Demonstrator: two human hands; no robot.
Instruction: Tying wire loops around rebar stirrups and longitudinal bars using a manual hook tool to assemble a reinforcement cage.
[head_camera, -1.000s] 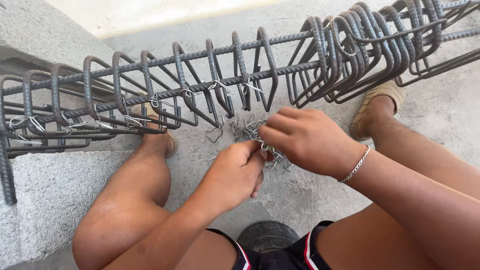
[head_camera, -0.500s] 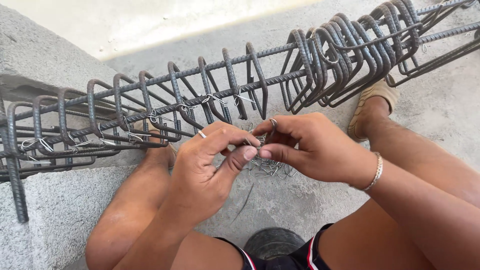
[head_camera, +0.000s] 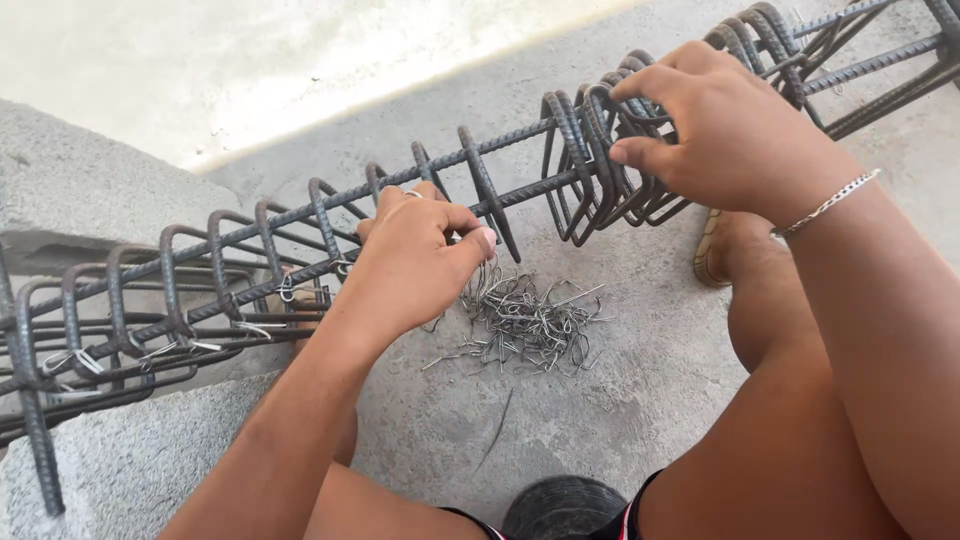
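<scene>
A single head camera looks steeply down from above the person's lap, close in, facing forward over both knees. The rebar cage (head_camera: 420, 215) runs across the frame from lower left to upper right, above the concrete floor (head_camera: 560, 440). Bright ground fills the top left corner. No second view shares the scene.

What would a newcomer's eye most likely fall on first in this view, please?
The long rusty steel rebar cage running across the concrete, with the left hand on its top bar and the right hand gripping the bunched dark stirrups. Below, a loose pile of thin grey wire ties lies on the floor.
</scene>
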